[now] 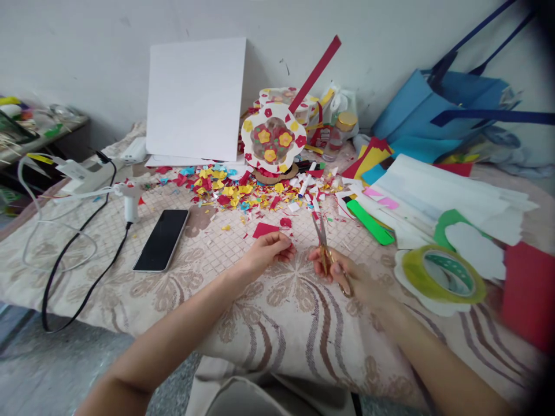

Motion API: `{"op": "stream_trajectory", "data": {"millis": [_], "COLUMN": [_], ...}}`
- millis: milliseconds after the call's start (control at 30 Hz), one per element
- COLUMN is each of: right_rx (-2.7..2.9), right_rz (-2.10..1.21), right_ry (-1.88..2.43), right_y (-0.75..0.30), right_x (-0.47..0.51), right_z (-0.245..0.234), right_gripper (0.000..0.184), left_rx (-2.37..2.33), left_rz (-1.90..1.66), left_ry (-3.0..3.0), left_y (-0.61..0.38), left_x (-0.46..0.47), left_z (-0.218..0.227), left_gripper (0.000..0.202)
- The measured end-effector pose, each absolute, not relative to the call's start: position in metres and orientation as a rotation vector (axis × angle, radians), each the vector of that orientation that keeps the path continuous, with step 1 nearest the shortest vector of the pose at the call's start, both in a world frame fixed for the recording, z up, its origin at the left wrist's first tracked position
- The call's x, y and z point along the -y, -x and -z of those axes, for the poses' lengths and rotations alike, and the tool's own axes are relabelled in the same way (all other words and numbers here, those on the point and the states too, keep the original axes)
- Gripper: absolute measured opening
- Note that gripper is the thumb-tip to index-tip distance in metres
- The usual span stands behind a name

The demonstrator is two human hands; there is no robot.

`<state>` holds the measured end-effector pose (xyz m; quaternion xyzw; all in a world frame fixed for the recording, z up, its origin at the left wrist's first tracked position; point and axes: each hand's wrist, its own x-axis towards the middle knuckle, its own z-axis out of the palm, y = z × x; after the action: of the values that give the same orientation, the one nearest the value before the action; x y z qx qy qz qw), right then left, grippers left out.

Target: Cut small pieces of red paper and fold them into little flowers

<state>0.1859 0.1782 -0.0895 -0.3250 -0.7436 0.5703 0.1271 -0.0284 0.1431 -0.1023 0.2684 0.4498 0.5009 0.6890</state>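
My right hand [333, 268] is wrapped round the gold handles of a pair of scissors [321, 231], whose blades point away from me and stand slightly apart. To its left, the fingers of my left hand [271, 251] are pinched together, with a speck of red paper showing at the fingertips. Just beyond that hand lie a red paper rectangle [265, 230] and a small red paper cutout [285, 222] on the patterned cloth [234, 346]. Most of what the left fingers hold is hidden.
Behind the hands spread many paper scraps [234, 190], below a flower-decorated round paper piece [273, 141] with a red strip. A phone [161, 240] and cables lie left. On the right are a green cutter [370, 222], a tape roll [442, 274], paper sheets and a blue bag [416, 107].
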Motion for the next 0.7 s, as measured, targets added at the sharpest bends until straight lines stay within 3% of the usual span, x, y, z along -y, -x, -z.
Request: {"op": "stream_trajectory", "data": {"millis": [133, 300, 700], "right_rx": [2.305, 2.410, 2.700], "right_rz": [-1.668, -1.736, -1.404], "right_ry": [0.940, 0.945, 1.052], "right_y": [-0.190, -0.203, -0.199], "right_x": [-0.175, -0.182, -0.185], "right_z": [0.078, 0.082, 0.083], "right_gripper": [0.048, 0.048, 0.049], "left_rx": [-0.996, -0.997, -1.004], "left_rz": [-1.096, -1.101, -1.053], "left_ry": [-0.570, -0.529, -0.545], "left_y": [0.029, 0.031, 0.031], "left_x": [-0.143, -0.144, -0.143], "left_z": [0.101, 0.099, 0.099], "left_gripper": [0.031, 0.023, 0.018]}}
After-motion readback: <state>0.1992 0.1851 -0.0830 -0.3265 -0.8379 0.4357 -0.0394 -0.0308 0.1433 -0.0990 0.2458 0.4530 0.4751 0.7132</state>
